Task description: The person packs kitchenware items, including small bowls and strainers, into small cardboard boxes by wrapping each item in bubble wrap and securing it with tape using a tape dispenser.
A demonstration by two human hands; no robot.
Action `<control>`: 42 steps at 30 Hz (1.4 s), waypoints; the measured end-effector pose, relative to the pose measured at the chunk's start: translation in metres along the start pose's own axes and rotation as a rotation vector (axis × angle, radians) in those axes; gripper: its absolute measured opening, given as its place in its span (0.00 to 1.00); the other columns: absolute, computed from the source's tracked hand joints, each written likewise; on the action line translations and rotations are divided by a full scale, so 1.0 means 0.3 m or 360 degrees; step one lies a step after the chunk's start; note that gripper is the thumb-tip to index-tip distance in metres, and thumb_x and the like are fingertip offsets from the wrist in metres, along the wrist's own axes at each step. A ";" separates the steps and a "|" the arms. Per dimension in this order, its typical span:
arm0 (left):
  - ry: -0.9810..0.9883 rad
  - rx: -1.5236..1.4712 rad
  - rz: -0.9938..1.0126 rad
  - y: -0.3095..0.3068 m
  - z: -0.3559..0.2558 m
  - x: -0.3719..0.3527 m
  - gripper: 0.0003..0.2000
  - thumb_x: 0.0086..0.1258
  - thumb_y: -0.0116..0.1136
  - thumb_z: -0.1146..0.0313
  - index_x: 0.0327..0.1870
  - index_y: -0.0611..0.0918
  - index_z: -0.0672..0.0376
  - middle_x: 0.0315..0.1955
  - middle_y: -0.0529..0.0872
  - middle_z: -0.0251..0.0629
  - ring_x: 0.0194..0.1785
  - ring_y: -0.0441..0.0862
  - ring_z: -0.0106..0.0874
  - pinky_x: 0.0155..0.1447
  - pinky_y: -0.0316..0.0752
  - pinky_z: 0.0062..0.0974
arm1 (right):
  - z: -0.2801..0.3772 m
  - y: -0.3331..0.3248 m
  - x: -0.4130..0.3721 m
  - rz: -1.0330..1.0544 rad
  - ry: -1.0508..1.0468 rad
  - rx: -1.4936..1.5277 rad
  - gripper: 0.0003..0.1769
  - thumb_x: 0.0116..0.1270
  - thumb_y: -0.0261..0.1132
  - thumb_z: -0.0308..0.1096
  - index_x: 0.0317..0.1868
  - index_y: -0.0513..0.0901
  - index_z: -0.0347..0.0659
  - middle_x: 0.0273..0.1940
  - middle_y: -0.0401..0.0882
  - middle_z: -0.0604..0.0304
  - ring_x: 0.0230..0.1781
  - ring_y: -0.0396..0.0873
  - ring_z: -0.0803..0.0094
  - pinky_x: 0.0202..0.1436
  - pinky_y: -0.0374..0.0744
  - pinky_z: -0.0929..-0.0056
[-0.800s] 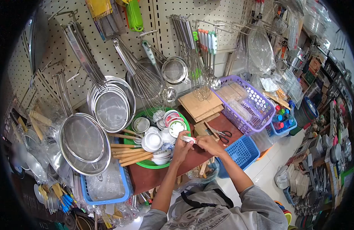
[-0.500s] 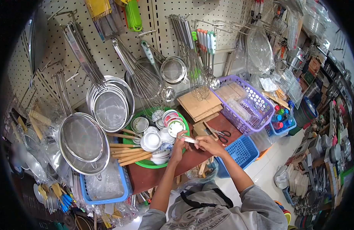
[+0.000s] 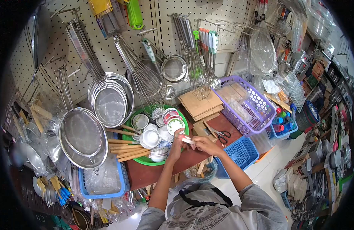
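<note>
My left hand is closed on a small white object with a pinkish-red patch, too small to name surely. Its fingers wrap the near left side of it. My right hand pinches at the right edge of the same object, fingertips together. Just left of my hands is a green basin with several small white dishes and wooden-handled utensils in it. A dish with a green leaf pattern lies right above my left hand.
Black scissors lie on the red-brown table beside wooden boards. A purple basket and a blue basket stand on the right. Strainers and whisks hang from the pegboard in front.
The white object has tilted between my hands, and its pinkish-red patch now shows. My hands stay in nearly the same place, and the view has shifted slightly.
</note>
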State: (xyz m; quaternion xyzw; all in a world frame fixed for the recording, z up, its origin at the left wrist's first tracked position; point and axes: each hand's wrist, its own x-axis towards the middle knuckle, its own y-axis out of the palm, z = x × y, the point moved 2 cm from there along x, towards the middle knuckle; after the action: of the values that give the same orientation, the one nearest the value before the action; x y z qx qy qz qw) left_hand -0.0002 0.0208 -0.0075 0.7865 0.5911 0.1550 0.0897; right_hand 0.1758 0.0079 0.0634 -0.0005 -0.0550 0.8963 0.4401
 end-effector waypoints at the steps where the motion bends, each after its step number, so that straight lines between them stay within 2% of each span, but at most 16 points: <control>1: 0.0037 0.0024 0.0044 -0.006 0.004 -0.001 0.28 0.82 0.38 0.44 0.71 0.62 0.56 0.41 0.79 0.33 0.34 0.71 0.21 0.37 0.68 0.20 | -0.014 0.000 0.005 0.0045 -0.0053 -0.0020 0.11 0.72 0.53 0.33 0.32 0.77 0.39 0.31 0.69 0.68 0.27 0.65 0.82 0.30 0.64 0.79; 2: 0.0073 0.0048 0.0090 -0.009 0.010 -0.002 0.29 0.82 0.36 0.43 0.71 0.62 0.56 0.41 0.79 0.32 0.34 0.70 0.21 0.37 0.67 0.20 | -0.024 0.001 0.006 0.0088 -0.0105 -0.0039 0.11 0.72 0.53 0.33 0.32 0.77 0.40 0.31 0.69 0.68 0.26 0.65 0.82 0.30 0.64 0.80; 5: 0.0113 0.0165 0.0035 0.002 0.004 -0.004 0.30 0.81 0.39 0.42 0.73 0.58 0.55 0.44 0.79 0.33 0.35 0.70 0.21 0.37 0.68 0.21 | -0.023 0.014 0.023 -0.0002 -0.0105 -0.0254 0.14 0.72 0.54 0.37 0.33 0.77 0.36 0.30 0.73 0.64 0.32 0.70 0.77 0.36 0.69 0.73; 8: 0.0448 0.0372 0.0123 0.063 -0.075 -0.013 0.32 0.81 0.45 0.45 0.74 0.52 0.53 0.44 0.78 0.35 0.35 0.69 0.21 0.40 0.68 0.21 | -0.025 -0.003 0.022 -0.0023 0.0104 -0.0071 0.15 0.73 0.54 0.37 0.33 0.77 0.35 0.30 0.73 0.63 0.33 0.71 0.75 0.38 0.69 0.73; 11: 0.0316 0.0560 -0.0099 0.022 0.002 -0.010 0.40 0.73 0.47 0.32 0.75 0.50 0.47 0.37 0.72 0.30 0.37 0.68 0.22 0.41 0.66 0.20 | -0.048 -0.016 0.020 0.0041 0.0204 -0.0151 0.16 0.75 0.54 0.39 0.35 0.77 0.35 0.30 0.73 0.62 0.34 0.71 0.74 0.41 0.70 0.72; 14: -0.0032 0.0383 -0.0057 0.008 -0.029 -0.028 0.29 0.80 0.47 0.46 0.73 0.52 0.45 0.43 0.74 0.36 0.40 0.73 0.25 0.40 0.72 0.22 | -0.019 -0.014 0.025 0.0057 0.0042 -0.0132 0.16 0.77 0.54 0.39 0.36 0.76 0.35 0.30 0.73 0.62 0.34 0.70 0.74 0.41 0.70 0.72; 17: 0.0039 0.0040 -0.0017 0.016 -0.015 -0.022 0.27 0.81 0.45 0.45 0.72 0.53 0.43 0.43 0.74 0.36 0.41 0.74 0.25 0.39 0.74 0.23 | 0.028 -0.015 0.026 0.0135 -0.0144 -0.0151 0.15 0.77 0.54 0.38 0.37 0.77 0.35 0.30 0.73 0.62 0.34 0.71 0.74 0.41 0.70 0.72; 20: 0.0117 0.0025 0.0073 0.001 0.048 -0.004 0.32 0.79 0.39 0.38 0.74 0.51 0.47 0.39 0.79 0.34 0.32 0.75 0.23 0.37 0.70 0.19 | -0.006 -0.019 0.033 0.0090 -0.0197 -0.0163 0.11 0.74 0.55 0.37 0.37 0.78 0.39 0.29 0.69 0.68 0.27 0.65 0.81 0.30 0.64 0.76; 23: 0.0165 0.0074 -0.0017 0.058 -0.021 -0.020 0.30 0.81 0.42 0.43 0.74 0.53 0.50 0.41 0.79 0.34 0.35 0.77 0.23 0.38 0.71 0.20 | 0.005 -0.030 0.028 0.0089 0.0032 -0.0275 0.14 0.75 0.55 0.37 0.36 0.78 0.34 0.31 0.75 0.63 0.34 0.72 0.74 0.41 0.71 0.71; 26: 0.0118 0.0435 0.0046 0.077 -0.083 -0.016 0.26 0.83 0.43 0.50 0.73 0.54 0.52 0.47 0.76 0.38 0.40 0.78 0.27 0.41 0.81 0.29 | -0.008 -0.041 0.028 0.0059 -0.0128 -0.0269 0.14 0.74 0.55 0.37 0.34 0.77 0.36 0.31 0.75 0.64 0.31 0.71 0.75 0.37 0.69 0.72; 29: 0.0090 0.0444 -0.0045 0.072 -0.095 -0.016 0.25 0.82 0.43 0.51 0.72 0.59 0.56 0.44 0.77 0.37 0.38 0.77 0.24 0.39 0.78 0.27 | -0.015 -0.040 0.010 0.0057 0.0030 -0.0003 0.14 0.74 0.54 0.37 0.33 0.76 0.37 0.31 0.75 0.66 0.29 0.69 0.78 0.34 0.68 0.74; 32: -0.0103 0.0173 -0.0082 0.034 -0.060 -0.013 0.23 0.82 0.43 0.52 0.70 0.65 0.56 0.40 0.79 0.36 0.37 0.76 0.24 0.38 0.76 0.24 | 0.046 -0.032 -0.019 0.0083 0.0100 0.0124 0.14 0.74 0.54 0.38 0.32 0.76 0.39 0.31 0.75 0.67 0.28 0.67 0.81 0.30 0.66 0.77; 35: -0.0088 -0.0188 0.0103 0.031 -0.061 -0.015 0.23 0.81 0.43 0.53 0.69 0.67 0.56 0.37 0.79 0.34 0.37 0.76 0.24 0.37 0.75 0.23 | -0.009 -0.038 -0.015 0.0095 0.0011 0.0049 0.12 0.74 0.52 0.36 0.35 0.77 0.40 0.24 0.66 0.70 0.22 0.63 0.84 0.24 0.62 0.82; 41: 0.0121 0.0500 -0.0018 0.107 -0.142 -0.031 0.24 0.81 0.43 0.51 0.69 0.68 0.56 0.38 0.79 0.33 0.38 0.76 0.25 0.38 0.76 0.24 | 0.043 -0.005 -0.020 -0.0130 0.0123 0.0064 0.11 0.72 0.52 0.33 0.37 0.78 0.38 0.23 0.65 0.70 0.21 0.64 0.85 0.23 0.62 0.82; 42: 0.0081 0.0394 -0.0022 0.093 -0.120 -0.027 0.24 0.80 0.44 0.50 0.69 0.68 0.56 0.39 0.79 0.33 0.39 0.77 0.25 0.38 0.76 0.23 | 0.026 -0.006 -0.020 -0.0106 0.0111 0.0112 0.10 0.72 0.51 0.33 0.38 0.78 0.37 0.24 0.66 0.70 0.21 0.64 0.84 0.23 0.62 0.81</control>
State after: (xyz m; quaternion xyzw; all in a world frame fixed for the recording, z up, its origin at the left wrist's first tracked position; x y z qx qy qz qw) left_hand 0.0104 0.0036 0.0342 0.7834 0.6131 0.1002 -0.0220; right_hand 0.1804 0.0034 0.0711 -0.0143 -0.0079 0.8819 0.4712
